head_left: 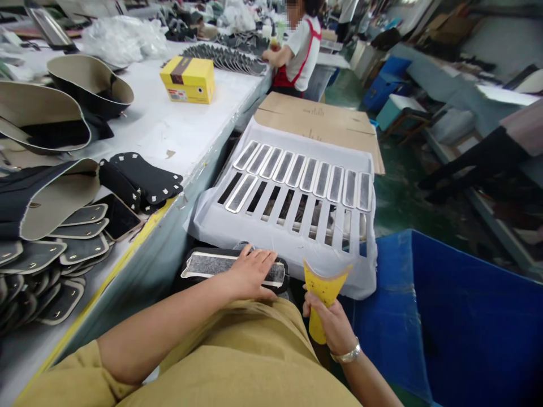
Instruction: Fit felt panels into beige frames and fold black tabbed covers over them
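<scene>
Two bare hands are working low in the view, over the person's lap. The left hand [250,274] is lying palm down with its fingers slightly spread, pressing flat on a grey strip [212,264] with a pale border and pinching nothing. The strip is lying lengthwise on a black pad [203,250] on the lap, just beside the near edge of a white rack [271,232]. The right hand [333,325] is wrapping closed round the lower part of a yellow scraper [324,285], holding it upright with the wide blade pointing up in front of the rack's near edge. A watch [348,355] is sitting on that wrist.

The rack is carrying a row of strips [297,169] in its far slots, while most near slots are showing open. Cardboard [314,116] is lying beyond it. On the left, a table [169,130] is holding black pieces [144,178] and a yellow box [189,79]. A co-worker [299,48] is standing at its far end. A blue bin [445,316] is standing on the right.
</scene>
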`<state>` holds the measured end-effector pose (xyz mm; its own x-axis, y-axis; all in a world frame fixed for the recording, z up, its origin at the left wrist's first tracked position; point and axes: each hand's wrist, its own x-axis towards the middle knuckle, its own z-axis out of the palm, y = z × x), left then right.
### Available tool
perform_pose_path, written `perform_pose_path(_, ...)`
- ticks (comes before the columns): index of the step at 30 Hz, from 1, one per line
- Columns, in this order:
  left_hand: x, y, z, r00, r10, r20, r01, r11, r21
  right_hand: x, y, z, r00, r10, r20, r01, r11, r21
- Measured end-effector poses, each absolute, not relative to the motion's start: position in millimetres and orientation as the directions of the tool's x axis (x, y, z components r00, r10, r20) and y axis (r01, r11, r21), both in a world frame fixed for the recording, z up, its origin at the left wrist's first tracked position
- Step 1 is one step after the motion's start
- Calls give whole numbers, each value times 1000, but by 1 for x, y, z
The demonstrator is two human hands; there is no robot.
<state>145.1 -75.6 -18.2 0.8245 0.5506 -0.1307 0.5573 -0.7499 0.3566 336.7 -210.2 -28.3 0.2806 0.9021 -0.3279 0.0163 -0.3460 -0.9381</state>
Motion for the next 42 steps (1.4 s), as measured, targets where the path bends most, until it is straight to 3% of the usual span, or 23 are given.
perform_pose_path(4, 143, -75, -13, 825, 538, -172, 558, -728, 399, 319, -219, -21, 228, 893, -389, 211, -435, -875)
perform_pose_path(8, 141, -76, -14, 824, 547, -150, 553, -715, 429, 310, -208, -21, 330, 849, -412, 295, -507, -810)
perform_pose_path(21, 138, -75, -21, 816, 576, -40, 525, -712, 467, 306, -172, -23, 300, 900, -318, 538, -434, -722)
perform_pose_path(33, 137, -74, -23, 812, 584, -13, 516, -707, 483, 295, -165, -22, 378, 806, -456, 368, -582, -725)
perform_pose_path(38, 138, -74, -20, 804, 595, -20, 529, -698, 483, 286, -161, -19, 475, 776, -414, 316, -590, -743)
perform_pose_path(42, 137, -75, -19, 801, 598, -34, 534, -689, 491, 290, -164, -19, 344, 813, -470, 184, -550, -815)
